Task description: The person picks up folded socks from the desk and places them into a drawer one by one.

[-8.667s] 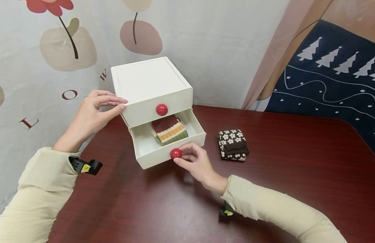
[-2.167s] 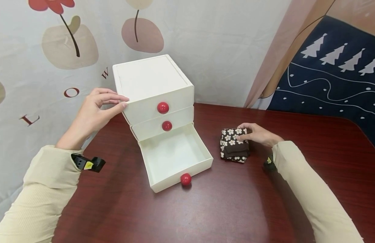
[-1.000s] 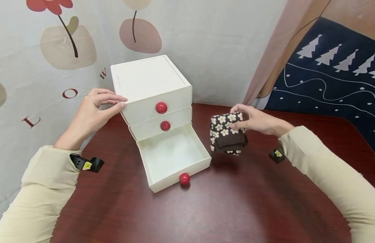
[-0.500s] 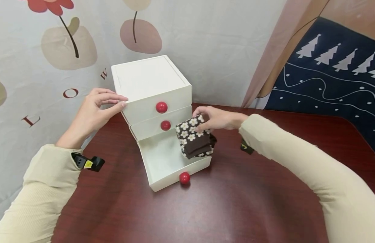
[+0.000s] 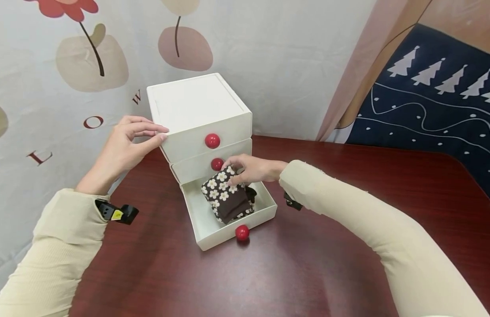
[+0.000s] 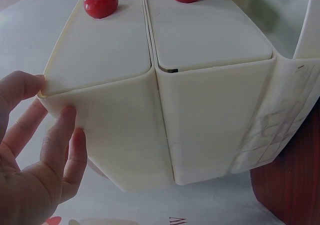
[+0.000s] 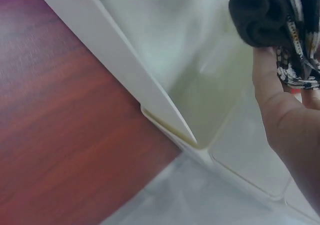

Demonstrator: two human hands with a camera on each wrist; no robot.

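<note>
A folded pair of dark brown socks with white flowers (image 5: 225, 198) is tilted over the pulled-out bottom drawer (image 5: 208, 241). My right hand (image 5: 246, 169) pinches the socks near their upper edge, thumb in front. In the right wrist view, the socks (image 7: 265, 17) show a dark rolled part above the fingers; most of that hand's grip is hidden. At the upper left front corner of the white drawer cabinet (image 5: 197, 103), my left hand (image 5: 128, 141) rests with extended fingers and thumb. The left wrist view shows its fingertips (image 6: 67, 115) against the cabinet's side.
The upper two drawers stand closed, with a red knob (image 5: 212, 141) and another red knob (image 5: 217, 164). The bottom drawer's red knob (image 5: 242, 232) sticks out over the dark red table (image 5: 328, 264). Behind hangs a printed curtain (image 5: 276, 66).
The middle drawer, holding a striped folded item, was closed and the bottom one opened. My right hand picked the socks off the table and brought them left over the drawer. My left hand stayed put.
</note>
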